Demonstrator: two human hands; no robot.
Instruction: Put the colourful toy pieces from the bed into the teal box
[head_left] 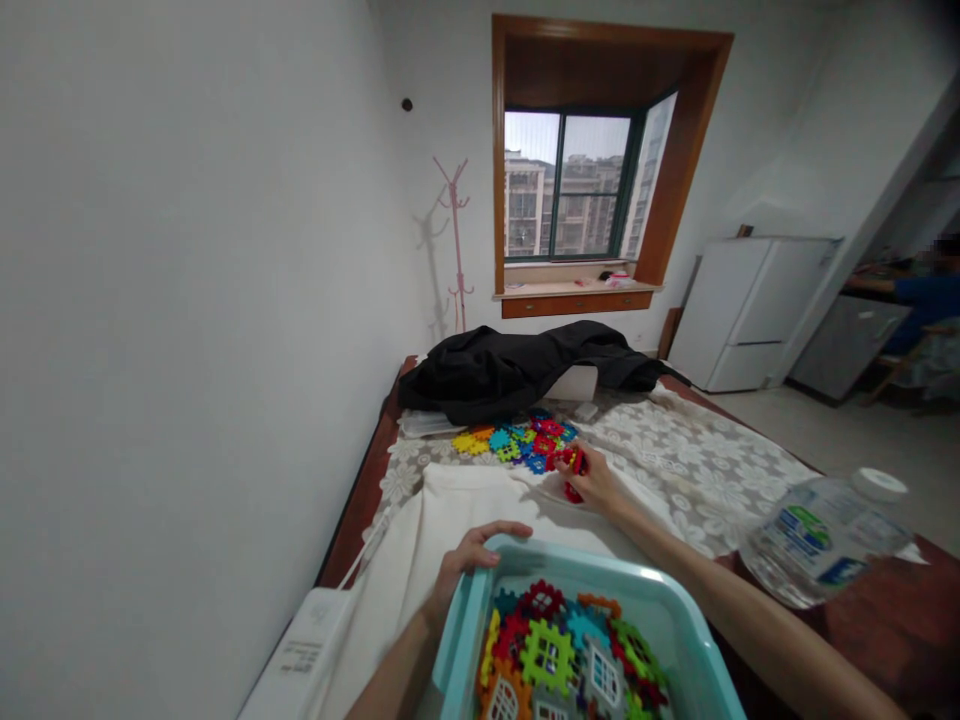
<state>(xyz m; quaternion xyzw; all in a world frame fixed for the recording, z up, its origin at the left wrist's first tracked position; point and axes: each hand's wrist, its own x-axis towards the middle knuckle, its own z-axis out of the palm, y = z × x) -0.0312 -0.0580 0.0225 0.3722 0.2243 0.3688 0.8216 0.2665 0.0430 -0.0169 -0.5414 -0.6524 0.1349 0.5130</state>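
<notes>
My left hand (pixel 476 562) grips the far left rim of a light blue plastic bin (pixel 637 572), its fingers curled over the edge. Inside the bin lie many colourful interlocking plastic pieces (pixel 547 655), some with window shapes. Beyond the bin, my right hand (pixel 592 478) is closed on red interlocking pieces (pixel 574 490), with a bit of yellow among them. It is at the near edge of a loose pile of similar pieces (pixel 510 440) in yellow, blue, green and red on the table. The fingertips partly cover what my right hand holds.
A white cloth (pixel 465 490) lies between bin and pile, over a lace tablecloth (pixel 697 450). Black fabric (pixel 495 365) is heaped at the far end. A large water bottle (pixel 825 540) stands right, and a white box-like device (pixel 304 650) left. A person (pixel 919 300) sits far right.
</notes>
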